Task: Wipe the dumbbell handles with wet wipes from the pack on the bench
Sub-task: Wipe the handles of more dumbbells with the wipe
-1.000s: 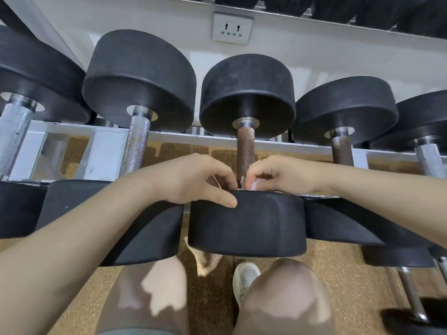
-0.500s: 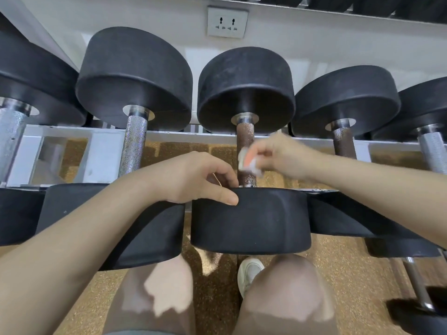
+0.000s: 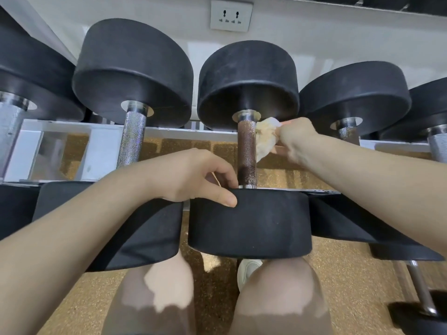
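A black dumbbell with a rusty brown knurled handle (image 3: 246, 151) lies on the rack straight ahead. My left hand (image 3: 193, 180) grips the rim of its near head (image 3: 251, 223), thumb on the front edge, fingers curled behind by the handle's base. My right hand (image 3: 295, 141) pinches a crumpled, stained wet wipe (image 3: 264, 139) that touches the right side of the handle near the far head (image 3: 246, 78). The wipe pack and the bench are out of view.
More black dumbbells sit side by side on the white rack (image 3: 96, 146), with silver handles (image 3: 133, 139) to the left and right. A wall socket (image 3: 231, 14) is above. My knees and a white shoe (image 3: 246, 269) are below, and another dumbbell (image 3: 420, 308) lies on the cork floor.
My right hand slid the wipe up the handle from its base by the near head to the top by the far head. My left hand stayed on the near head.
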Available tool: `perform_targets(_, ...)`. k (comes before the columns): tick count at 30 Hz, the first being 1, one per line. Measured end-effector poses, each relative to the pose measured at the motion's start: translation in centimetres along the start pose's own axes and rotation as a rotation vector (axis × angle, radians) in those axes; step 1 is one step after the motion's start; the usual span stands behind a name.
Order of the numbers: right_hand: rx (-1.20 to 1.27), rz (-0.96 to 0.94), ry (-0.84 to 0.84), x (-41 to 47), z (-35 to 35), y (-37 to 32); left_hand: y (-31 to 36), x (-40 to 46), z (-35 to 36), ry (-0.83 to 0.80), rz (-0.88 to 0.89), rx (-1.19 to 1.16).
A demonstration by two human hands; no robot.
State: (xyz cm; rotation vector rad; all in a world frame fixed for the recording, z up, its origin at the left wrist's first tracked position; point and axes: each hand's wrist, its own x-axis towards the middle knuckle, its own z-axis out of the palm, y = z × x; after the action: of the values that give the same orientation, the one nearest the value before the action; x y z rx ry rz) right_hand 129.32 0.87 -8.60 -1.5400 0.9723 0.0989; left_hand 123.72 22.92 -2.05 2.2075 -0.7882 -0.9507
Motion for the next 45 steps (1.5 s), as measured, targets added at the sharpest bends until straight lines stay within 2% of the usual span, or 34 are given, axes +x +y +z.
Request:
perform_targets(4, -0.185, -0.039, -0.080, 0.2, 0.3, -0.3, 0.0, -0.2, 0.2, 0.022, 0.006, -0.015)
perform_targets(7, -0.068, -0.075, -0.254, -1.7, 0.9, -0.3, 0.0, -0.3, 0.2, 0.021, 0.000, -0.015)
perform_targets(10, -0.081, -0.101, -0.382, -3.2, -0.5, 0.2, 0.0, -0.3, 0.2, 0.029, 0.006, -0.014)
perform_targets(11, -0.149, -0.079, -0.416, -3.8, -1.3, 0.6, 0.0, -0.2, 0.2, 0.027, 0.006, -0.011)
perform_targets(14, -0.614, -0.032, -0.512, -5.2, -2.5, 2.3, 0.0, -0.1, 0.2, 0.013, 0.006, 0.019)
perform_targets(16, -0.726, 0.016, -0.563, -5.4, -2.8, 2.7, 0.1, -0.1, 0.2, 0.003, 0.005, 0.012)
perform_targets(18, -0.679, 0.070, -0.589, -4.7, -2.6, 2.3, 0.1, -0.2, 0.3, 0.002, 0.013, -0.015)
perform_targets(22, -0.237, 0.040, -0.392, -1.9, -0.8, 0.9, 0.0, -0.4, 0.5, 0.037, 0.022, -0.032)
perform_targets(25, -0.109, 0.018, -0.470, -1.6, 0.5, 0.3, 0.0, -0.2, 0.5, 0.038, -0.004, -0.037)
perform_targets(30, -0.334, 0.091, -0.727, -2.3, -0.7, 2.3, 0.0, 0.0, 0.3, 0.005, -0.012, -0.039)
perform_targets(33, -0.673, 0.073, -0.807, -3.3, -2.3, 3.0, 0.2, 0.0, 0.2, -0.012, -0.011, -0.029)
perform_targets(35, -0.923, -0.085, -0.766, -4.1, -2.7, 2.6, 0.3, -0.1, 0.1, -0.015, -0.012, -0.008)
perform_targets(37, -1.105, -0.356, -0.571, -4.7, -2.6, 1.4, 0.2, -0.1, 0.1, -0.011, -0.006, 0.003)
perform_targets(40, -1.200, -0.980, -0.263, -5.8, -2.1, -1.1, 0.1, -0.1, 0.2, -0.008, -0.015, 0.018)
perform_targets(43, -1.297, -1.734, -0.173, -6.1, -0.5, -2.7, 0.2, -0.1, 0.2, -0.013, -0.024, 0.016)
perform_targets(44, -1.400, -1.931, -0.167, -5.7, 0.5, -2.9, 0.3, -0.1, 0.2, -0.013, -0.023, 0.023)
perform_targets(45, -1.514, -2.041, -0.201, -5.4, 1.4, -3.0, 0.3, -0.2, 0.2, -0.010, -0.021, 0.032)
